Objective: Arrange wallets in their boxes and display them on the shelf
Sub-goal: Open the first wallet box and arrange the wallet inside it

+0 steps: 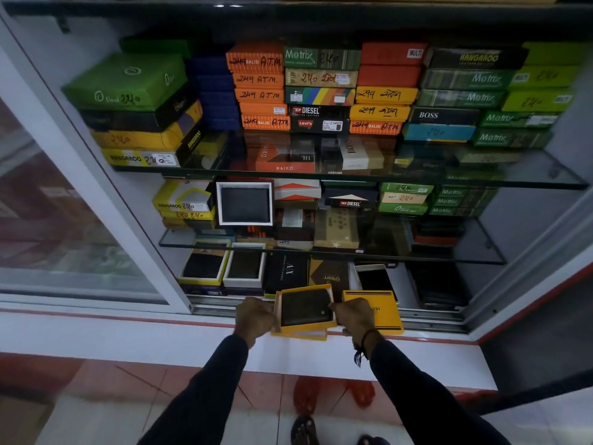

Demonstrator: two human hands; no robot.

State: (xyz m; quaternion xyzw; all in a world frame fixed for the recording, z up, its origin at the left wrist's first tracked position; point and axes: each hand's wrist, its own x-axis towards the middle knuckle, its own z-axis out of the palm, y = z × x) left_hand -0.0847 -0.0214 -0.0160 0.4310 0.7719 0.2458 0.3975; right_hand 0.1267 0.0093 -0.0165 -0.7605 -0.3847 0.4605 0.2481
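A dark wallet (pixel 305 306) lies inside an open yellow box (pixel 330 324) at the front edge of the bottom shelf. My left hand (pixel 255 316) grips the box's left side. My right hand (pixel 354 314) holds its right side, with fingertips touching the wallet's edge. A yellow box lid (pixel 383 308) lies flat just right of the box, partly under my right hand. Both sleeves are dark, and a black cord is on my right wrist.
Glass shelves (pixel 481 183) hold stacks of green, orange, yellow and black wallet boxes. Open boxes with dark wallets (pixel 244 203) stand on the middle and bottom shelves. A sliding glass door (pixel 64 220) is at the left. A white ledge (pixel 160 338) runs below the shelf front.
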